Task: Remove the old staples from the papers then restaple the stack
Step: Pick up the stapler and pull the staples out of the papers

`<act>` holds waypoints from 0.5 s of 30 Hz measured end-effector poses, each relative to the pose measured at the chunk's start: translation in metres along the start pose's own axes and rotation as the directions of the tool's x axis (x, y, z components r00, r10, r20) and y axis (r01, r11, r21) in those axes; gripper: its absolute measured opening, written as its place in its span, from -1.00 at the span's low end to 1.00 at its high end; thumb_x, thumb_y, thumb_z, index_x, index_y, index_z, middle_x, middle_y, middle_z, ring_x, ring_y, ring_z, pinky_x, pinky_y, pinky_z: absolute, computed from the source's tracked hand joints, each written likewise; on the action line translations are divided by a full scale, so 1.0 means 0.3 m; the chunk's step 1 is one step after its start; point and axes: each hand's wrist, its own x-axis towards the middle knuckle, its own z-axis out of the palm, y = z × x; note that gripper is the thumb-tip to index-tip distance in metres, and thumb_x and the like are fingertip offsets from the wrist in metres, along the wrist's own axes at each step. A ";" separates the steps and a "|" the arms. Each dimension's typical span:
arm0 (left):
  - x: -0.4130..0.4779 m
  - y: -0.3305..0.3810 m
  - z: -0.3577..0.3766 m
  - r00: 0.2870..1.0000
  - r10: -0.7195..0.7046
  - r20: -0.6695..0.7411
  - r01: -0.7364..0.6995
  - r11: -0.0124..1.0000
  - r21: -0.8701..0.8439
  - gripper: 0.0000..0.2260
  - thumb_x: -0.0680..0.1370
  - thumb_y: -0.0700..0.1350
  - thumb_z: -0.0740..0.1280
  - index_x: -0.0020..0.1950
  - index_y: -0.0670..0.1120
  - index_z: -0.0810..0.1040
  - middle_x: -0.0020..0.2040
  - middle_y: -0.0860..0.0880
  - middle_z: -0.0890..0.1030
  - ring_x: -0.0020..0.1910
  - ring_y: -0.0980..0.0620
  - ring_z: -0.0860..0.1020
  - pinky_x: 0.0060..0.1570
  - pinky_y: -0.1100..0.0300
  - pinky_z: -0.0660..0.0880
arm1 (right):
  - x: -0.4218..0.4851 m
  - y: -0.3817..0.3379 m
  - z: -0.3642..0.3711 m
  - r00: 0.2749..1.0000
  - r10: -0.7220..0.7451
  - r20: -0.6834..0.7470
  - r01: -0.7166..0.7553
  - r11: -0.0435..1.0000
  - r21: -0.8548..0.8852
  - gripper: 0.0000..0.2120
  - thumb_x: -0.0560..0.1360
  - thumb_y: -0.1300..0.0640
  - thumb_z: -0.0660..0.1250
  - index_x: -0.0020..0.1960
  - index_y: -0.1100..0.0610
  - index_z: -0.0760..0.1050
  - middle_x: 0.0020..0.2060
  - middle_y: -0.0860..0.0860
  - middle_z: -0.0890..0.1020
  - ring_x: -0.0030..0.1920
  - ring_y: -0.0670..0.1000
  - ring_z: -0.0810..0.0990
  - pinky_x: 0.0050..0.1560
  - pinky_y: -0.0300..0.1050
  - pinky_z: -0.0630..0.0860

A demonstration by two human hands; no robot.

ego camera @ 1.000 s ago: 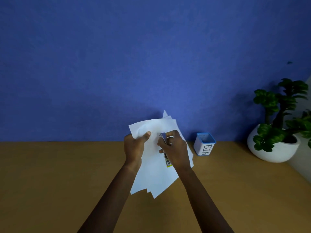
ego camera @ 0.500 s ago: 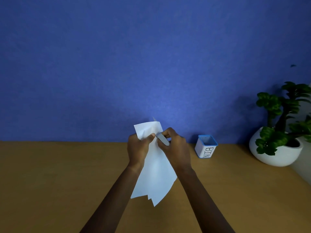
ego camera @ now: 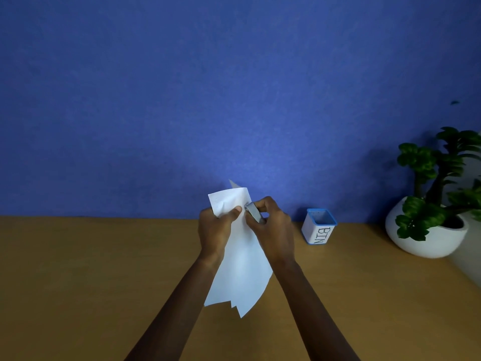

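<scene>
The left hand (ego camera: 214,231) pinches the papers (ego camera: 242,272) near their top, thumb curled over the front sheet. The right hand (ego camera: 274,230) is curled round a small metal tool (ego camera: 253,212) whose tip touches the papers' upper right edge. The papers hang between the forearms above the bench (ego camera: 78,282). A bin (ego camera: 318,229) stands to the right.

A: What is standing in the way around the bin (ego camera: 318,227)?

B: Right of the bin the potted plant (ego camera: 426,238) is filling the corner, with a strip of tabletop (ego camera: 364,246) lying free between them. Behind the bin the wall (ego camera: 182,100) is closing everything off.

A: And left of the bin?

B: The left hand (ego camera: 214,230) and right hand (ego camera: 274,230) are holding the papers (ego camera: 242,261) up there, the right one gripping a metal tool (ego camera: 253,214). Farther left, bare tabletop is lying open.
</scene>
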 end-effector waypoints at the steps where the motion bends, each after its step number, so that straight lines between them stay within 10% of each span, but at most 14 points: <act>1: -0.001 0.000 -0.002 1.000 0.004 0.001 -0.004 1.000 0.008 -0.74 0.43 -0.18 0.42 0.01 -0.03 0.40 -0.03 -0.03 0.51 -0.10 0.04 0.48 -0.26 0.40 0.41 | 0.000 -0.001 0.002 1.000 -0.008 0.005 0.008 1.000 -0.003 -0.70 0.50 0.07 0.32 0.19 0.16 0.43 0.11 0.09 0.62 0.07 0.09 0.62 0.08 -0.06 0.58; 15: -0.011 -0.004 0.005 0.997 -0.012 -0.074 0.013 1.000 0.008 -0.73 0.41 -0.12 0.45 0.00 -0.01 0.40 -0.05 -0.01 0.51 -0.11 0.03 0.50 -0.25 0.37 0.43 | -0.001 0.025 -0.001 0.978 -0.208 0.007 0.207 0.964 -0.165 -0.77 0.53 0.11 0.28 0.14 0.19 0.49 0.02 0.11 0.66 -0.06 0.05 0.64 -0.13 -0.24 0.49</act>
